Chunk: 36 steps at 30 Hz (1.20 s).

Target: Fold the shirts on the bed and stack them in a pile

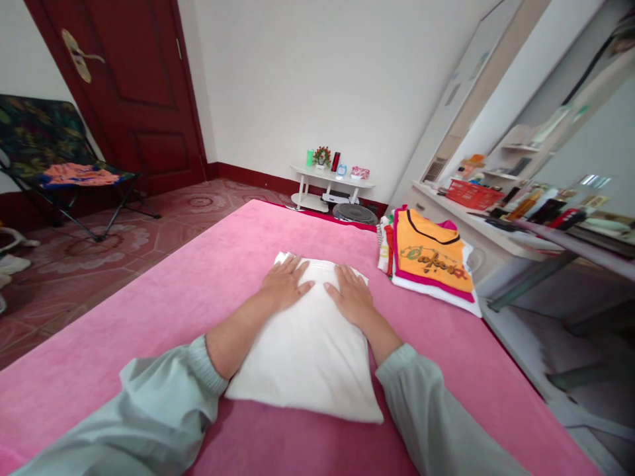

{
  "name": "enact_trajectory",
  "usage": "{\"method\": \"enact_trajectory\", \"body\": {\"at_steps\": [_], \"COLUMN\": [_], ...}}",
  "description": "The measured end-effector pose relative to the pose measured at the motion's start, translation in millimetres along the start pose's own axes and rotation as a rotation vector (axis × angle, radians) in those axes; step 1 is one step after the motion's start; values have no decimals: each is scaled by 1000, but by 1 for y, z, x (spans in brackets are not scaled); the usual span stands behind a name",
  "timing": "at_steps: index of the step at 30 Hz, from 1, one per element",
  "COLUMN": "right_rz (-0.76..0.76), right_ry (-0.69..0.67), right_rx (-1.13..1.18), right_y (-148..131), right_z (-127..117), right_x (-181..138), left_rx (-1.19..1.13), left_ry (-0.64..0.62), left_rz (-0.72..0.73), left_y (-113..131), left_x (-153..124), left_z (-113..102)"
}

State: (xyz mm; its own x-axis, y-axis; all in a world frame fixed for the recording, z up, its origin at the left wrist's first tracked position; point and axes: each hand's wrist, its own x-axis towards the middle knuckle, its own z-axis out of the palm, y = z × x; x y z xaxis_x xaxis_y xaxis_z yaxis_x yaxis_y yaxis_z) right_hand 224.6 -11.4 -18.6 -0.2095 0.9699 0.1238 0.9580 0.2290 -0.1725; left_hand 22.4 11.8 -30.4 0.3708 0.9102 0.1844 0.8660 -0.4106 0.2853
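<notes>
Sleeves (163, 396) frame both hands, left (285, 283) and right (353, 297), lying flat with fingers spread on the far half of a folded white cloth (307, 357) mid-bed (149, 317); even, outward-sliding pressure would flatten it best.

White walls, dark red door (124, 79), patterned reddish tile floor (99, 244); folding chair (54, 158) left, low white stand (330, 185) (small items on top).

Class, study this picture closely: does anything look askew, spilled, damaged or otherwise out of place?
Nothing stands out. Both hands, left hand and right hand, lie flat on the folded white cloth on the pink bed cover. The stack of folded orange and white clothes beside it sits neatly.
</notes>
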Motion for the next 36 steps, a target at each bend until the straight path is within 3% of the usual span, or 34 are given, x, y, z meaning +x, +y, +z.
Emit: {"method": "enact_trajectory", "body": {"at_steps": [6, 11, 13, 17, 20, 23, 27, 30, 33, 36], "right_rz": [168, 160, 75, -203, -240, -214, -200, -237, -200, -179], "right_ry": [38, 21, 35, 7, -70, -98, -81, -7, 58, 62], "right_rx": [-39, -117, -116, -20, 0, -39, -104, -15, 162, 219], "right_y": [7, -8, -20, -30, -20, -16, -34, -53, -67, -79], "right_z": [-1, -16, -22, -23, -20, -24, -44, -53, -44, -24], "right_x": [-5, -18, -35, -91, -130, -145, -127, -90, -39, 10], "left_rx": [48, 177, 193, 57, 6, -24, -67, -31, 10, -5], "left_ry": [1, -31, -20, -66, -96, -131, -207, -168, -124, -165], "left_rz": [-76, -191, -145, 124, 220, 219, 162, 12, -178, -260], "left_y": [-2, 30, 42, 43, 30, 19, 14, 13, 9, 4], "left_x": [-4, -19, -34, -85, -126, -149, -153, -147, -145, -148], "left_z": [-6, -17, -20, -23, -29, -38, -55, -68, -78, -84]}}
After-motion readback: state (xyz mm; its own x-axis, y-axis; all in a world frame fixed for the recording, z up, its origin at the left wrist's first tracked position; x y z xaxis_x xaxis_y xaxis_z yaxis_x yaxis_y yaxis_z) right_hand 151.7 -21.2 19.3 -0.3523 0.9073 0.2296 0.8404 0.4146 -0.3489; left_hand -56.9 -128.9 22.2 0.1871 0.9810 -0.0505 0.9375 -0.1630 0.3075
